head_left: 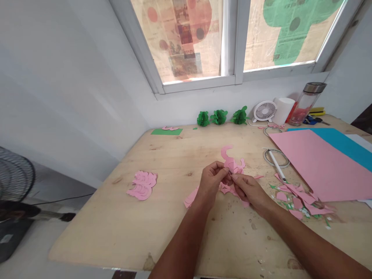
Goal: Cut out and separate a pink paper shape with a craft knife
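Both hands meet over the middle of the wooden table, pinching a pink paper cutout (229, 159) with a curled, hook-shaped end pointing up. My left hand (213, 180) is closed on its left side, thumb and forefinger together. My right hand (250, 190) closes on its lower edge, fingertips touching those of the left. Beneath the hands lie more pink paper pieces (190, 197), partly covered by the wrists and fingers. To the left rests a stack of pink curled cutouts (142, 185), overlapping one another.
Pink and green scraps (302, 199) lie at right beside a white pen (276, 166) and a pink sheet (322, 164). Along the wall stand green paper figures (218, 116), a small white fan (264, 111) and a glass bottle (307, 104). A green sheet (166, 132) lies at back left.
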The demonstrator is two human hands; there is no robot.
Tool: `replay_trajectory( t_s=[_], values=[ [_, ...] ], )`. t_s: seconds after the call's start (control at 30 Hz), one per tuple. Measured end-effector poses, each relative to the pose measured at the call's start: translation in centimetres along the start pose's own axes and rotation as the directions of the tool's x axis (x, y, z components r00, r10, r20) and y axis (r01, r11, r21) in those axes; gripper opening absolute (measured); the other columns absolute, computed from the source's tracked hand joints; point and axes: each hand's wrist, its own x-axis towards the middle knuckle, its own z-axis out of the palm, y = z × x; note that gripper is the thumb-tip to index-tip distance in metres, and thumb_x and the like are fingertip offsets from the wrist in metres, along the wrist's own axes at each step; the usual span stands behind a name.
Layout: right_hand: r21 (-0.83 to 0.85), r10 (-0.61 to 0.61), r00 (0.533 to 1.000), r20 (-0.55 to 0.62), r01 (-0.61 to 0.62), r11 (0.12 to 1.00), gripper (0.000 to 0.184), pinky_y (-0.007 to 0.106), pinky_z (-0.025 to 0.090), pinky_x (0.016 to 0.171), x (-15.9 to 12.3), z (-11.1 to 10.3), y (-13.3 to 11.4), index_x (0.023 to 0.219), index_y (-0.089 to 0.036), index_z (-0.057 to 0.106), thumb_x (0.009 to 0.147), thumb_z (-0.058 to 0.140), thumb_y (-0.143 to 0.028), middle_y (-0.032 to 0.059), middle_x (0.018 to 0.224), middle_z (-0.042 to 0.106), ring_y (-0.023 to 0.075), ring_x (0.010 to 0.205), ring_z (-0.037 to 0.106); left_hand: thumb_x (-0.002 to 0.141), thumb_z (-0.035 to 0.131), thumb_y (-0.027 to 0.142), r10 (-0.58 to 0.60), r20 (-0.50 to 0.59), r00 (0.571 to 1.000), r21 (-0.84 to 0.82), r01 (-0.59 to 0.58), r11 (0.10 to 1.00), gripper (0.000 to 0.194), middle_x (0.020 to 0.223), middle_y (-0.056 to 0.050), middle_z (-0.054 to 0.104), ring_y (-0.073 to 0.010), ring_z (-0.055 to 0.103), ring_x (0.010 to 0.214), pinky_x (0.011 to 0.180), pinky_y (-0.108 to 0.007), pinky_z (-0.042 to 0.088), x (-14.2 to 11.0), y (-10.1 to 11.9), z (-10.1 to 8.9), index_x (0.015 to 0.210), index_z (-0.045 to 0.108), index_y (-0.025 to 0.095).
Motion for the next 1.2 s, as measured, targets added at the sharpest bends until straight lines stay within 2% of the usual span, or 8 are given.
replay_trajectory(
  t_s=[0.27, 0.33, 0.7, 0.93, 1.2],
  values=[
    [-0.026, 0.0, 1.0, -0.013, 0.0, 1.0, 0.043, 0.021, 0.014, 0.038, -0.08, 0.01, -0.19, 0.054, -0.019, 0.041, 0.077, 0.048, -0.054, -0.0075, 0.04, 0.028, 0.0068, 0.038, 0.022, 0.071, 0.06, 0.026, 0.036, -0.031, 0.999, 0.004, -0.036, 0.999, 0.013, 0.054, 0.001, 0.055, -0.0083, 0.049, 0.049, 0.054, -0.023, 0.04, -0.19, 0.06, 0.18, 0.069, 0.054, 0.015],
    [-0.015, -0.002, 1.0, -0.008, 0.001, 1.0, 0.043, 0.021, 0.014, 0.038, -0.07, 0.0, -0.22, 0.054, -0.019, 0.04, 0.077, 0.049, -0.054, -0.0077, 0.04, 0.028, 0.0064, 0.038, 0.021, 0.07, 0.061, 0.026, 0.004, 0.01, 1.0, 0.007, -0.004, 1.0, 0.014, 0.053, 0.0, 0.055, -0.009, 0.049, 0.047, 0.052, -0.024, 0.04, -0.02, -0.05, 0.01, 0.068, 0.054, 0.014],
    [0.012, -0.002, 1.0, -0.001, 0.002, 1.0, 0.041, 0.021, 0.012, 0.037, -0.02, 0.08, -0.16, 0.055, -0.019, 0.04, 0.076, 0.05, -0.053, -0.0085, 0.04, 0.027, 0.006, 0.037, 0.02, 0.067, 0.063, 0.029, -0.004, -0.004, 1.0, 0.011, 0.004, 1.0, 0.017, 0.053, 0.0, 0.056, -0.0096, 0.05, 0.048, 0.052, -0.024, 0.041, 0.36, -0.3, -0.22, 0.068, 0.054, 0.014],
    [0.004, -0.004, 1.0, -0.007, 0.004, 1.0, 0.041, 0.021, 0.013, 0.038, -0.01, -0.01, -0.05, 0.058, -0.018, 0.046, 0.077, 0.048, -0.054, -0.0083, 0.039, 0.027, 0.0064, 0.037, 0.021, 0.068, 0.062, 0.028, 0.01, -0.014, 1.0, 0.023, -0.01, 1.0, 0.016, 0.055, 0.0, 0.056, -0.0094, 0.05, 0.05, 0.053, -0.024, 0.04, 0.42, -0.49, -0.37, 0.068, 0.054, 0.015],
    [-0.006, 0.011, 1.0, 0.002, -0.011, 1.0, 0.04, 0.021, 0.013, 0.038, -0.14, -0.02, -0.49, 0.071, -0.016, 0.055, 0.077, 0.047, -0.054, -0.0092, 0.04, 0.027, 0.0065, 0.037, 0.019, 0.067, 0.062, 0.029, 0.042, -0.067, 0.997, 0.034, -0.039, 0.999, 0.016, 0.056, 0.0, 0.055, -0.009, 0.048, 0.051, 0.053, -0.023, 0.04, 0.45, -0.43, -0.53, 0.068, 0.055, 0.015]
  ],
)
